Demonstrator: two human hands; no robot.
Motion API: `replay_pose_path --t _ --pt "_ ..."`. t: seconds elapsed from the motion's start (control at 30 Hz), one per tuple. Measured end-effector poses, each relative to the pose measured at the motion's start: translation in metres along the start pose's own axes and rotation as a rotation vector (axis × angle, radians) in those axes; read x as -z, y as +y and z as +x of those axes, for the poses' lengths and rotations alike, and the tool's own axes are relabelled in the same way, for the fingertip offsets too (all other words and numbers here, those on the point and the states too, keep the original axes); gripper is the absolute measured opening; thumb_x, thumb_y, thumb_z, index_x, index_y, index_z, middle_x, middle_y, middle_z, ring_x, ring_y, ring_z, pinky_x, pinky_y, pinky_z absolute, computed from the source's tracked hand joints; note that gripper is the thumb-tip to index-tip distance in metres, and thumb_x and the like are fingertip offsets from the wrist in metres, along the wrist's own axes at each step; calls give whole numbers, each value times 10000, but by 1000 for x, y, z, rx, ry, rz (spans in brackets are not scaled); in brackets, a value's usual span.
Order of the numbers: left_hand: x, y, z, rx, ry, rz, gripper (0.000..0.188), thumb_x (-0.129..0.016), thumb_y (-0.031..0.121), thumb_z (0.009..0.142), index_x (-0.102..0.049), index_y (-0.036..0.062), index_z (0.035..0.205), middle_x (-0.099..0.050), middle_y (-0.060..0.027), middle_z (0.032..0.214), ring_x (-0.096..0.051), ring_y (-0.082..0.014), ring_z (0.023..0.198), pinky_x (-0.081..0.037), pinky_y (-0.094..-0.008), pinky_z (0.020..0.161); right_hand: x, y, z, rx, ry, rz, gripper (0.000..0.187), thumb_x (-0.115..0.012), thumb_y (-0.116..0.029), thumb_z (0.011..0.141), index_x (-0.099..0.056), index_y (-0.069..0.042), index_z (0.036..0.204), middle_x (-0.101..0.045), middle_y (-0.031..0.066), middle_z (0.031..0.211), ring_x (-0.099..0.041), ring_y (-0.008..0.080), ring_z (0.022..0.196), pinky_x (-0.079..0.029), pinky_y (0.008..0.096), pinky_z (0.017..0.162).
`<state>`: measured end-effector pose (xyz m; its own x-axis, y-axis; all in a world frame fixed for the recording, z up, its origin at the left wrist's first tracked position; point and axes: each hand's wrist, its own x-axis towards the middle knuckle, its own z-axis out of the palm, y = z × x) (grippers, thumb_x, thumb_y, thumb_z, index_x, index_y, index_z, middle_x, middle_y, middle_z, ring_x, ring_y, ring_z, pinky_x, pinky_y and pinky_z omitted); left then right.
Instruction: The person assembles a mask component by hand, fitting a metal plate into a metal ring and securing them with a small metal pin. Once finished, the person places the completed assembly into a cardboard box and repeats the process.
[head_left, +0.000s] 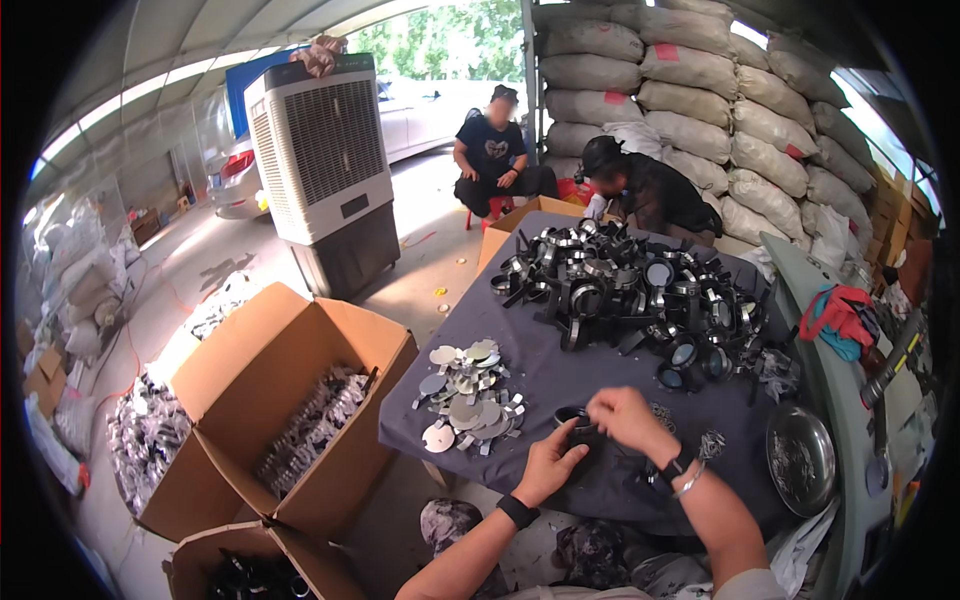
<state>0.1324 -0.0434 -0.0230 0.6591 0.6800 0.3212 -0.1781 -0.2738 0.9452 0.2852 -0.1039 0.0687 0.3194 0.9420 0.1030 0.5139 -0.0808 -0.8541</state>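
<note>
My left hand is closed around a black ring-shaped part at the near edge of the cloth-covered table. Over the rim of that part, the fingers of my right hand are pinched together; whatever they hold is too small or hidden to name. Left of my hands lies a heap of flat silver discs with tabs. Beyond them spreads a large pile of black ring-shaped parts with stems. Small metal pieces lie beside my right wrist.
A shiny metal bowl with small pieces stands at the table's right. Open cardboard boxes of wrapped parts stand on the left, near a tall air cooler. Two people sit beyond the table, before stacked sacks. A green surface borders the right.
</note>
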Motion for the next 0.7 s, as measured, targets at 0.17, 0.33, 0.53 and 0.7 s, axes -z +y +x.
replay_pose_path --t 0.17,0.33,0.53,0.7 --pt "2 2 0 -98 24 8 471 -705 160 826 -539 2 1238 -625 -129 747 -543 -121 608 -467 -277 611 -43 -49 93 421 -118 -303 157 -618 -138 788 -650 -7 869 -658 157 780 -638 315 726 -494 373 653" --pt "-2 16 -1 -63 38 7 308 -682 128 847 -595 -27 1099 -663 -135 782 -604 -104 659 -489 -280 611 -130 -63 178 595 -271 -578 233 -624 -189 805 -659 -68 1000 -650 172 958 -613 370 888 -489 434 813" --pt "-6 -30 -9 -139 -59 57 238 -643 114 817 -600 -12 1014 -626 -223 814 -621 -374 707 -492 -384 634 -199 -60 226 486 -515 -770 402 -580 -297 878 -550 -148 1250 -489 141 1316 -411 332 1264 -394 484 982" --pt "1 -10 -4 -63 -63 105 326 -658 135 844 -562 -15 1117 -661 -196 936 -669 -319 822 -512 -345 701 -193 -24 238 512 -646 -757 408 -502 -331 898 -568 -141 1253 -535 122 1278 -459 343 1221 -366 453 1025"
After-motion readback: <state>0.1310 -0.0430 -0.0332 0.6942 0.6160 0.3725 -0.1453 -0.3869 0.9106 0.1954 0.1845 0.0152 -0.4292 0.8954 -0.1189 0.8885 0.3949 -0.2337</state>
